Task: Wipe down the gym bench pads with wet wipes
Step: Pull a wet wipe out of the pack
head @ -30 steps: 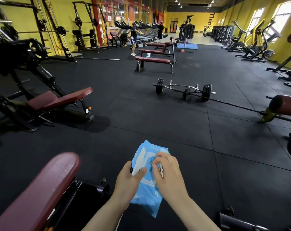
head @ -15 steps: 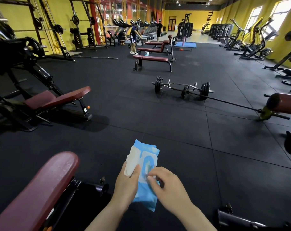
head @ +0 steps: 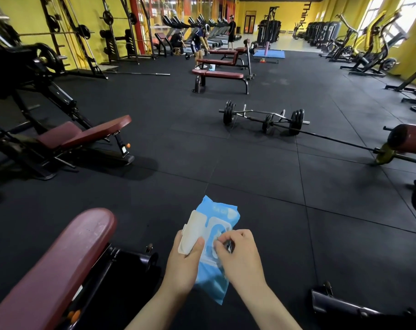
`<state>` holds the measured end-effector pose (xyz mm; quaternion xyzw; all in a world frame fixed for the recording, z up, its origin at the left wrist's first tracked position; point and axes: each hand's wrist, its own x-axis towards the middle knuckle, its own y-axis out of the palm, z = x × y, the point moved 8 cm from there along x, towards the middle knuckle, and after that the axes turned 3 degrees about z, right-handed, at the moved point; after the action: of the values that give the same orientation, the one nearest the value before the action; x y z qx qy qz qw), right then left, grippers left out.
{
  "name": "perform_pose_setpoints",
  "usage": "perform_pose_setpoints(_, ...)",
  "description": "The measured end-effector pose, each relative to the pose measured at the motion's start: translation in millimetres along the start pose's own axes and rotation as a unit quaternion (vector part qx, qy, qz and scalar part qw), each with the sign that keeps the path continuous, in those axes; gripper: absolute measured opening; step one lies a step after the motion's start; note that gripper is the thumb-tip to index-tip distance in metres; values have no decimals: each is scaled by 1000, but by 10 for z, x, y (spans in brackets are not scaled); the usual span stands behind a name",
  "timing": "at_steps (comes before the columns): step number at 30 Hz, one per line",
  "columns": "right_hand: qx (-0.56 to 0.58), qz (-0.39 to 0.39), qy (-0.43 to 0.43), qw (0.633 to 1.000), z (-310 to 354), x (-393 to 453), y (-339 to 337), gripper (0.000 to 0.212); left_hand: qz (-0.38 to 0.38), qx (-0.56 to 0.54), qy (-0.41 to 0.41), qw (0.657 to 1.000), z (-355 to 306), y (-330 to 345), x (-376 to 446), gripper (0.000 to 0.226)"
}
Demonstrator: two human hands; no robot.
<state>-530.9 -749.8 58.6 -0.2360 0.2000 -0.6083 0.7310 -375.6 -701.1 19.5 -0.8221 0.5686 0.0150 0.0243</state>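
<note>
**Flap peeled back, fingers at the wipe opening**

Since 1 second ago the white flap (head: 189, 234) of the blue wet-wipe pack (head: 214, 256) has come open and folded to the left, and the right hand has dropped from the top of the label to the opening beneath it. Right-hand fingertips (head: 220, 244) are curled and pinched together at that opening; whether they already grip a wipe cannot be told. The right hand (head: 240, 258) lies over the pack's right side. The left hand (head: 184, 265) holds the pack from the left, its thumb (head: 197, 246) pressing the opened flap down, its fingers hidden behind the pack.

Just left of the hands, the maroon bench pad (head: 57, 270) runs up from the bottom-left corner on a black frame (head: 130, 260), close to but not touching the pack. Another black machine part (head: 340, 306) sits at the bottom right.

Farther out on the left stands an inclined maroon bench (head: 88, 134). A loaded barbell (head: 264, 116) lies ahead on the floor, with a long bar (head: 333, 139) angling to a maroon roller pad (head: 409, 139) at the right edge. Beyond are flat maroon benches (head: 218, 75) and 2 people (head: 198, 44) near them.

Black rubber floor tiles (head: 249, 175) cover the room, with yellow walls (head: 23, 15), racks along the left and windows on the right.
</note>
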Motion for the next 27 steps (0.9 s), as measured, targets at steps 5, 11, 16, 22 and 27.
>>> perform_pose_setpoints(5, -89, 22, -7, 996, -13, 14, 84, 11, -19, 9, -11, 1000, 81, 7, -61, 23)
perform_pose_setpoints(11, -85, -1, -31, 996, 20, -44, 81, 18, -30, 3, -23, 999, 100, 23, -63, 15)
perform_pose_setpoints(16, -47, -1, -21, 999, -12, -66, 98, 27, -25, 59, -26, 998, 89, 20, -43, 13)
perform_pose_setpoints(22, -45, 11, -15, 999, -5, -21, 112, 35, -26, 93, -17, 995, 42, 25, -27, 11)
perform_pose_setpoints(27, -56, 29, 2, 998, -30, 22, 142, 30, -15, 89, -41, 995, 33, 37, 13, 13)
